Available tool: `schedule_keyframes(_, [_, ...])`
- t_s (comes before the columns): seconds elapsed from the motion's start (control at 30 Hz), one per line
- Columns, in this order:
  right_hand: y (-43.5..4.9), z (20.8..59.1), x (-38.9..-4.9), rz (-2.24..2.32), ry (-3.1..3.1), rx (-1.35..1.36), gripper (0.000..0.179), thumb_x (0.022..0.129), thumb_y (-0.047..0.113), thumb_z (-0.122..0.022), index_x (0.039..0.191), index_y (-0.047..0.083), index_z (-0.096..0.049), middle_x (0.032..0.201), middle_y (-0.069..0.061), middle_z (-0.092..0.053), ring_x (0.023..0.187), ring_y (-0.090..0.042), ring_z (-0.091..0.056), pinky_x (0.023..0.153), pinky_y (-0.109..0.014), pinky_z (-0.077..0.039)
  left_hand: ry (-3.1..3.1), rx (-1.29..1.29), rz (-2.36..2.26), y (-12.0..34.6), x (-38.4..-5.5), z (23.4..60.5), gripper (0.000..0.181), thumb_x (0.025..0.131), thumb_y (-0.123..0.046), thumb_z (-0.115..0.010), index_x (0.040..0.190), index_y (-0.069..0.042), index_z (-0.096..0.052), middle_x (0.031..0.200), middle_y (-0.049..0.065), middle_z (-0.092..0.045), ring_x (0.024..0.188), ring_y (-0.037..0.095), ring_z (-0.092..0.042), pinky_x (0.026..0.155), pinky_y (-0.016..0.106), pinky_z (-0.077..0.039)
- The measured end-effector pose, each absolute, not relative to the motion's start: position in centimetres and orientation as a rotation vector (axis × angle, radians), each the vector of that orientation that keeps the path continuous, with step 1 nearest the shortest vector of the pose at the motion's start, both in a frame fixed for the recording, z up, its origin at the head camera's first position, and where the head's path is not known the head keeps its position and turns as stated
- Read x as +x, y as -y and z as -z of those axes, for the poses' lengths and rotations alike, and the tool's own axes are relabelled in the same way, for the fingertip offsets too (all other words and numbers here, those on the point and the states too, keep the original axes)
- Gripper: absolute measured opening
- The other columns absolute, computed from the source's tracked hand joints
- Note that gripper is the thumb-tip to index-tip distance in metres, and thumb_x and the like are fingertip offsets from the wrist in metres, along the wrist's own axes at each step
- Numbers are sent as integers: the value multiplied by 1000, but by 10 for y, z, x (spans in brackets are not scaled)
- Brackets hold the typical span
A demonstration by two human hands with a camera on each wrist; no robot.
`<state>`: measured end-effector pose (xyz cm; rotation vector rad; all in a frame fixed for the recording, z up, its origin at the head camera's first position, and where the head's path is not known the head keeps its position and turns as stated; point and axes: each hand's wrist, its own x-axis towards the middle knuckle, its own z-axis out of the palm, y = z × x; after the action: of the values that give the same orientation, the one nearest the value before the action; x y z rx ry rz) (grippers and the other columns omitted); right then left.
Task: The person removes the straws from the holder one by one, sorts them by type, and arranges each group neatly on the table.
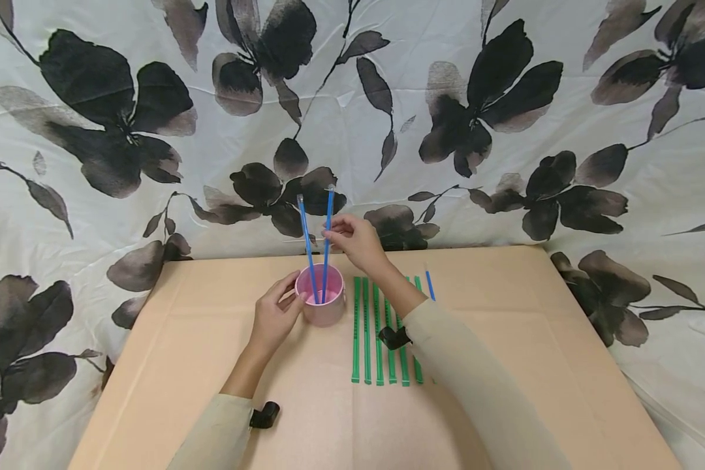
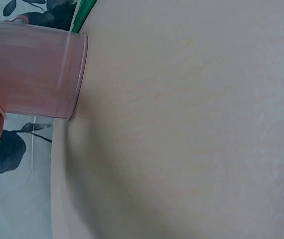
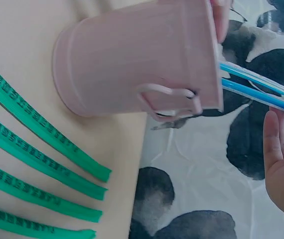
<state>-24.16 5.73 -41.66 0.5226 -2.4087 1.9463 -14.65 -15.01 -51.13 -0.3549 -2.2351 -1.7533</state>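
Observation:
A pink bucket-like cup (image 1: 324,314) stands upright at the back of the table, a small loop handle on its side in the right wrist view. My left hand (image 1: 275,313) holds it by its left side near the rim. Two slim blue sticks with pale tips lean inside the cup. With thumb and fingertips, my right hand (image 1: 357,243) pinches the right blue stick (image 1: 327,245) above the rim. The left blue stick (image 1: 307,243) stands apart from my fingers at the top. Their lower ends show inside the cup.
Several green strips (image 1: 356,339) with black print lie in a row right of the cup, partly under my right forearm. Another blue stick (image 1: 429,285) lies beyond them, mostly hidden by my sleeve. The tan table (image 1: 211,313) ends at a floral cloth (image 1: 352,150) behind.

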Motion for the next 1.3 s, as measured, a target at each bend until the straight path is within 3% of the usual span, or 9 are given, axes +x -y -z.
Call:
schedule_keyframes(0.13, [-69, 409, -242, -1939, 2338, 541, 23, 99, 15, -71, 116, 0, -70, 105, -17, -75, 92, -25, -75, 86, -43, -69, 2255, -333, 1733, 147, -149, 512, 48, 95, -1, -72, 141, 4, -59, 134, 26, -64, 126, 42, -63, 104, 29, -58])
schedule_keyframes(0.33, [-87, 399, -240, -1979, 2224, 547, 25, 99, 14, -71, 117, -3, -68, 106, -17, -74, 91, -14, -75, 86, -37, -69, 2246, -334, 1723, 143, -153, 513, 49, 94, 6, -69, 140, 14, -54, 134, 35, -60, 126, 52, -59, 105, 40, -56])
schedule_keyframes(0.43, [-96, 394, -241, -1973, 2176, 580, 27, 99, 12, -71, 118, -6, -67, 105, -19, -73, 90, -10, -74, 85, -35, -69, 2252, -329, 1707, 142, -155, 513, 48, 94, 6, -69, 140, 13, -54, 134, 34, -60, 126, 51, -59, 105, 40, -57])
schedule_keyframes(0.67, [-129, 382, -240, -2078, 2019, 624, 25, 99, 2, -67, 119, -12, -64, 106, -17, -74, 93, -12, -76, 88, -44, -67, 2241, -333, 1699, 140, -160, 518, 47, 96, -5, -72, 141, 2, -59, 135, 24, -64, 126, 42, -62, 103, 27, -58])
schedule_keyframes(0.9, [-164, 375, -241, -2187, 1855, 627, 25, 98, -2, -66, 119, -15, -61, 103, -6, -75, 94, -12, -77, 86, -29, -67, 2234, -318, 1698, 135, -162, 511, 48, 96, -2, -72, 141, 5, -58, 135, 27, -63, 127, 44, -62, 104, 30, -57])
schedule_keyframes(1.0, [-176, 372, -242, -2191, 1835, 621, 24, 98, -2, -67, 118, -14, -61, 102, -2, -76, 92, -12, -77, 87, -31, -67, 2235, -299, 1706, 131, -159, 499, 47, 95, 3, -70, 140, 9, -57, 135, 31, -62, 127, 47, -61, 105, 35, -57])
schedule_keyframes(1.3, [-218, 382, -247, -2141, 1912, 554, 23, 96, 1, -71, 117, -8, -65, 105, -6, -76, 93, -13, -77, 83, -29, -68, 2235, -287, 1712, 124, -159, 490, 48, 94, 6, -70, 139, 14, -55, 133, 35, -61, 126, 51, -60, 105, 38, -57])
